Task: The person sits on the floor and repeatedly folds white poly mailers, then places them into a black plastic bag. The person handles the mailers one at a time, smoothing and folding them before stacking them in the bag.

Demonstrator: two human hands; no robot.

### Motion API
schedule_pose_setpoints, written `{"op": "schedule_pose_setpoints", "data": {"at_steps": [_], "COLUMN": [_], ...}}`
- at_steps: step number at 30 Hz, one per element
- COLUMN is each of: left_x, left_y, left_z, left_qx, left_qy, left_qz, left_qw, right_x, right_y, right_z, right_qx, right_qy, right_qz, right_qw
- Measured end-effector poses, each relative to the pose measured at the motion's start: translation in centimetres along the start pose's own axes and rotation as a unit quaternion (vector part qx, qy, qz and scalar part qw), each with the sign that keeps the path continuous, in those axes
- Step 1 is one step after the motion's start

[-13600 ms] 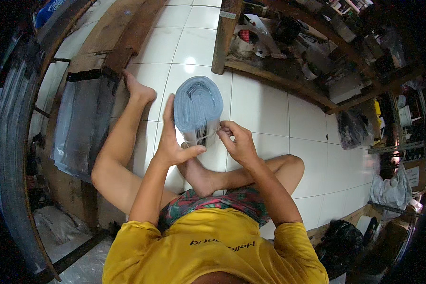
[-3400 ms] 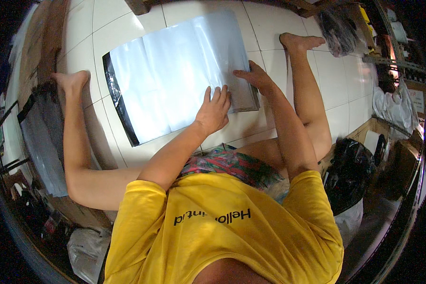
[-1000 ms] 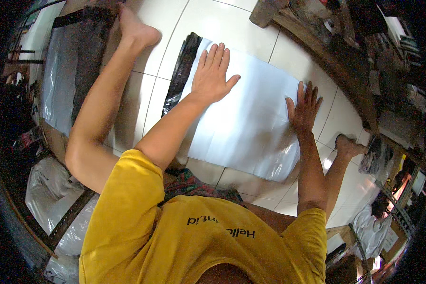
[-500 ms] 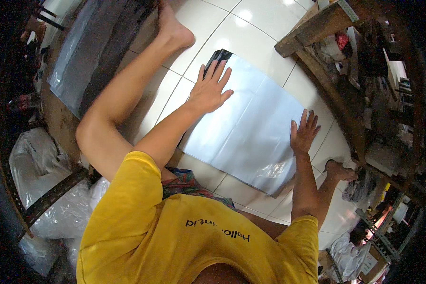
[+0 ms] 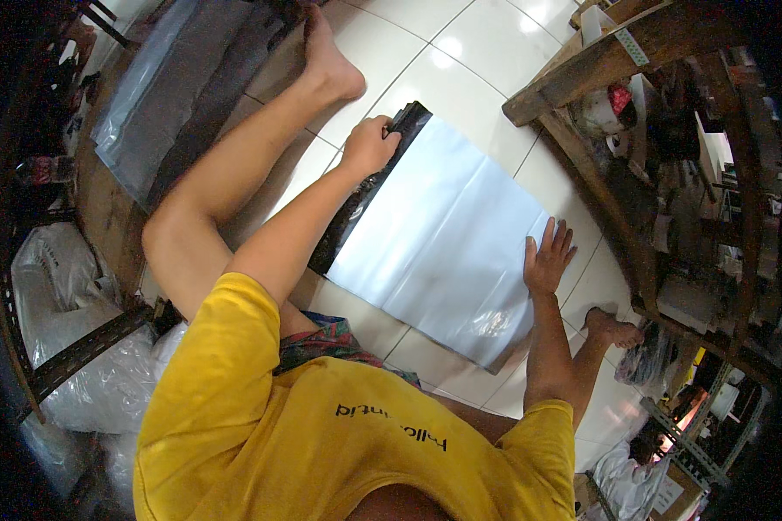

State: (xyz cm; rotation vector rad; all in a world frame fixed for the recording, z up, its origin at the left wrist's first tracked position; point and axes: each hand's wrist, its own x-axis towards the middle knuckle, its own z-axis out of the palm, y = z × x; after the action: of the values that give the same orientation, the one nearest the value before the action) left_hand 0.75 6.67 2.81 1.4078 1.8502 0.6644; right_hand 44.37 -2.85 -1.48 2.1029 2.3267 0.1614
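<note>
Film stack, head view: pale, glossy plastic sheets or bags, lying flat on white tiled floor between the person's legs, set askew to the body. Black strip runs along its left edge, wrinkled and slightly layered at the upper end. Faint lengthwise crease across the middle; bright glare near the lower right corner.

Left hand: fingers curled in at the black strip, toward its upper end. Whether they are pinched on the film or only resting there cannot be told; fingertips partly hidden. Right hand: released, fingers spread, laid at the opposite edge, fingers apparently reaching past it toward the tile. Nothing grasped on that side.

Surroundings: a darker plastic pile beyond the left leg; a wooden rack at upper right; clear plastic bags at lower left.

Handling (judged): single layers light, limp, tear-prone if tugged at one point; whole stack likely denser. Surface probably slippery, so layers may slide over one another and fan out. Best hold: black strip, several layers pinched together, with a flat palm steadying the far edge. Lifting by one corner would likely let it sag.
</note>
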Motion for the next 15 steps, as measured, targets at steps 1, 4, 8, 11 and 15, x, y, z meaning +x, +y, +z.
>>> {"op": "schedule_pose_setpoints", "data": {"at_steps": [1, 4, 8, 11, 15], "left_x": [0.7, 2.2, 3.6, 3.2, 2.4], "left_y": [-1.2, -2.2, -2.4, -2.4, -1.4], "left_z": [0.1, -0.1, -0.9, -0.8, 0.1], "left_qx": [-0.041, -0.194, -0.173, 0.029, 0.099], "left_qy": [-0.011, -0.09, -0.099, -0.059, -0.042], "left_qz": [-0.01, -0.055, -0.03, 0.031, -0.001], "left_qw": [0.999, 0.975, 0.979, 0.997, 0.994], "right_x": [0.1, 0.1, -0.1, 0.0, -0.1], "right_y": [-0.1, -0.2, -0.1, 0.1, 0.2], "right_z": [0.3, 0.2, 0.3, 0.6, 0.8], "right_qx": [0.0, 0.003, 0.003, -0.01, -0.003], "right_qy": [0.007, 0.014, 0.026, 0.02, 0.026], "right_qz": [-0.007, -0.01, -0.014, -0.008, -0.006], "right_qw": [1.0, 1.0, 1.0, 1.0, 1.0]}}
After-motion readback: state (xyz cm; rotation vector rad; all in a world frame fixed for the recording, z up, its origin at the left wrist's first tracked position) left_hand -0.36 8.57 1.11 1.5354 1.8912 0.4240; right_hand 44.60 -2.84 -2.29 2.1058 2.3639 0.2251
